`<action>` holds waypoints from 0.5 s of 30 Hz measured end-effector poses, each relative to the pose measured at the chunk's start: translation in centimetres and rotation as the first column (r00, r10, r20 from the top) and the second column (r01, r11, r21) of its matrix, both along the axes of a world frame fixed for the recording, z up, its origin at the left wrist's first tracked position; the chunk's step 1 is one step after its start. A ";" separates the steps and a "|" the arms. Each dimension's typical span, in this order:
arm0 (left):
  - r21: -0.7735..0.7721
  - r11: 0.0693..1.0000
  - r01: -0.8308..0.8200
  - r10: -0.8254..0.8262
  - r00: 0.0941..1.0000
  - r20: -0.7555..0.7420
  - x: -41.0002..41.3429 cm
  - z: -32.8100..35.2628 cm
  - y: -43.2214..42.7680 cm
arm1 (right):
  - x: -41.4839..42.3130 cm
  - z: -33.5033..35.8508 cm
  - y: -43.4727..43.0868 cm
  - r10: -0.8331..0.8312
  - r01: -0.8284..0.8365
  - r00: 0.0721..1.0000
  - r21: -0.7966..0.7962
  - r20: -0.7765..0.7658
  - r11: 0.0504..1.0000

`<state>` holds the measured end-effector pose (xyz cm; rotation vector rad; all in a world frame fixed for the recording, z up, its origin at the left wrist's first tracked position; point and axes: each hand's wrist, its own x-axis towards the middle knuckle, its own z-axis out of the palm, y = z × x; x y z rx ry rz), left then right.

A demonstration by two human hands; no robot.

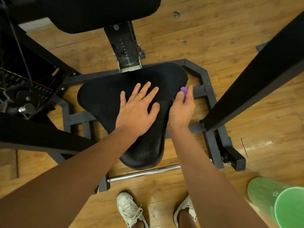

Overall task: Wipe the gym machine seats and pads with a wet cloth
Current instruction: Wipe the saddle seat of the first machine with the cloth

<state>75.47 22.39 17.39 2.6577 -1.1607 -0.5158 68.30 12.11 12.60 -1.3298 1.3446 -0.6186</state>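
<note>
Your left hand (137, 111) lies flat, fingers spread, on the padded seat (115, 89). Your right hand (181, 111) grips the soft purple cloth (184, 92) at the seat's right edge; keep it bunched and press firmly.

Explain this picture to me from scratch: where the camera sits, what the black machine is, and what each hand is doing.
The one picture comes from a camera worn on a person's head, looking down past both arms to their shoes on a wooden floor. The black padded shape in the middle is the seat of a gym machine, mounted on a grey metal frame; another black pad sits above it. The left hand lies flat and open on the seat, with a gold ring on one finger. The right hand is closed around a small purple cloth at the seat's right edge. A green bucket stands at the lower right; its contents cannot be seen.
</note>
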 end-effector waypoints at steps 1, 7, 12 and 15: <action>-0.002 1.000 0.001 -0.001 1.000 0.005 0.0 0.0 -0.1 | 0.5 -0.5 -0.6 -0.044 0.044 0.999 0.024 -0.006 0.999; -0.004 1.000 0.006 -0.006 1.000 0.021 0.4 -0.5 0.4 | -3.5 2.1 4.7 0.169 -0.172 0.984 0.043 0.063 0.984; -0.014 1.000 0.002 -0.002 1.000 0.016 -0.1 -0.4 0.5 | -5.0 3.5 5.6 0.236 -0.236 0.972 0.037 0.015 0.971; -0.016 1.000 0.008 -0.008 1.000 0.021 0.0 -0.2 0.3 | -1.8 2.7 2.2 0.088 -0.088 0.996 0.046 -0.011 0.995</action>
